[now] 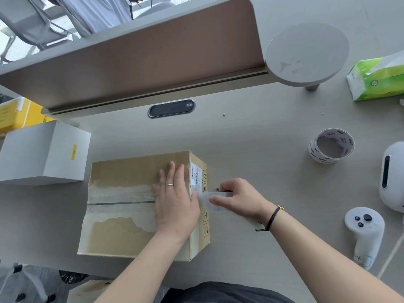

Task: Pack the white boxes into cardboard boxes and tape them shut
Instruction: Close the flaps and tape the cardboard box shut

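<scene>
A closed cardboard box lies on the desk in front of me, old tape along its top seam. My left hand lies flat with straight fingers on the right part of the lid. My right hand pinches the end of a clear tape strip just past the box's right edge. The strip runs from under my left hand over that edge. A white box stands on the desk to the left. A tape roll stands at the right.
A yellow box sits behind the white box. At the right are a green tissue pack, a white headset and a white controller. A desk divider and a round lamp base stand behind.
</scene>
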A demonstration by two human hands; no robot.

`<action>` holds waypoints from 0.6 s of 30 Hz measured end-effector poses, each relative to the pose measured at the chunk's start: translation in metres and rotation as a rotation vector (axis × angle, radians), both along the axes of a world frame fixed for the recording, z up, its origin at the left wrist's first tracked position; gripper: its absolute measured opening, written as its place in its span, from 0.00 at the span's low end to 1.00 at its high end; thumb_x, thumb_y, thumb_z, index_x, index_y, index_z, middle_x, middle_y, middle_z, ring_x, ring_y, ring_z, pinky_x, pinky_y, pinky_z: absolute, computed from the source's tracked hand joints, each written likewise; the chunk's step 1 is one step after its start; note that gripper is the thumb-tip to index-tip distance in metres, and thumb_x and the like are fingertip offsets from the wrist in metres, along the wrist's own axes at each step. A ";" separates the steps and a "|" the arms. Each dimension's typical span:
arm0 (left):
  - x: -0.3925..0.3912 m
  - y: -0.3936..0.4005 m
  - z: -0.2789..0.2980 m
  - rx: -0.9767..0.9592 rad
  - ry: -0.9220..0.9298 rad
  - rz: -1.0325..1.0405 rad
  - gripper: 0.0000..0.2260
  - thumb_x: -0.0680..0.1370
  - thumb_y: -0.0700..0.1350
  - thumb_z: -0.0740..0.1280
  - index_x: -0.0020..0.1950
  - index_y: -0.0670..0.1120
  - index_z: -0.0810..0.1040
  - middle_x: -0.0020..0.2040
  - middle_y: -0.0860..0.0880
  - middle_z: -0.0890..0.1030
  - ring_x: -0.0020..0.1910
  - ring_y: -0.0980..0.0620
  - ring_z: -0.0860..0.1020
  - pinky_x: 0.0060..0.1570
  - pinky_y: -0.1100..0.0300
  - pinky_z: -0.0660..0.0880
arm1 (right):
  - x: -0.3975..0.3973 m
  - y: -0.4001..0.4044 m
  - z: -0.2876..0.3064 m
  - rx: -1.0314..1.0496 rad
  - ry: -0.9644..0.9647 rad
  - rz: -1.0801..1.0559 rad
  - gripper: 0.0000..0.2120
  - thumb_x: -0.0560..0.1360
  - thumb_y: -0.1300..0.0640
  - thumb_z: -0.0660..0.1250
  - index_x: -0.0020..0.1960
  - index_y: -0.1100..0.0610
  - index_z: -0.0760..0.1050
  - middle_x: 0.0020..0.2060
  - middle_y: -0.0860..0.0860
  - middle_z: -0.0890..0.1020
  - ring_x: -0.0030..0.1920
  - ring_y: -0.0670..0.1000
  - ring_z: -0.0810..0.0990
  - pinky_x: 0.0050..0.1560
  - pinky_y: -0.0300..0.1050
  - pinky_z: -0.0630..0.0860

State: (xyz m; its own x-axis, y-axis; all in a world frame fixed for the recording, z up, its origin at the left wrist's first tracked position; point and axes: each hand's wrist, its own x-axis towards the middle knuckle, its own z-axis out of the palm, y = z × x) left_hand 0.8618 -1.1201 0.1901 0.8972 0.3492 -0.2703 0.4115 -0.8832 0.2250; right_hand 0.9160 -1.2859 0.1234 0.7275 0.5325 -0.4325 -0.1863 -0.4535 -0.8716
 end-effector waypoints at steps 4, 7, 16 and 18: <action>-0.005 0.007 -0.002 -0.016 0.014 -0.039 0.33 0.82 0.50 0.64 0.83 0.51 0.50 0.83 0.52 0.44 0.82 0.48 0.40 0.80 0.43 0.46 | -0.002 0.001 -0.002 0.005 0.019 0.010 0.23 0.71 0.43 0.73 0.29 0.54 0.66 0.26 0.45 0.68 0.27 0.47 0.64 0.30 0.44 0.62; -0.014 0.021 -0.002 -0.040 0.018 -0.074 0.33 0.83 0.50 0.64 0.83 0.54 0.49 0.82 0.55 0.43 0.82 0.49 0.39 0.80 0.47 0.42 | -0.006 0.006 0.000 -0.010 0.020 0.065 0.25 0.72 0.42 0.73 0.28 0.53 0.64 0.24 0.44 0.66 0.27 0.46 0.64 0.29 0.43 0.62; -0.024 0.041 -0.002 -0.069 -0.003 -0.113 0.30 0.84 0.50 0.62 0.82 0.56 0.51 0.81 0.58 0.44 0.82 0.50 0.41 0.80 0.50 0.41 | -0.023 0.024 0.000 -0.072 0.050 0.146 0.22 0.74 0.40 0.70 0.33 0.55 0.70 0.27 0.45 0.71 0.27 0.45 0.67 0.30 0.42 0.65; -0.025 0.041 -0.004 -0.077 -0.006 -0.109 0.30 0.84 0.49 0.62 0.83 0.54 0.51 0.82 0.57 0.45 0.82 0.50 0.41 0.80 0.49 0.41 | -0.021 0.024 0.000 -0.085 0.034 0.149 0.22 0.74 0.41 0.70 0.34 0.58 0.71 0.28 0.46 0.70 0.27 0.45 0.67 0.30 0.43 0.64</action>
State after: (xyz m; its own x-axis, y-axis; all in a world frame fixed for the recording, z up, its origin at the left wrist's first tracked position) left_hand 0.8369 -1.0794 0.1863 0.9305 0.2281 -0.2868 0.3125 -0.9026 0.2962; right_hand 0.8949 -1.2618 0.1238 0.6270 0.5943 -0.5038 -0.1403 -0.5499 -0.8234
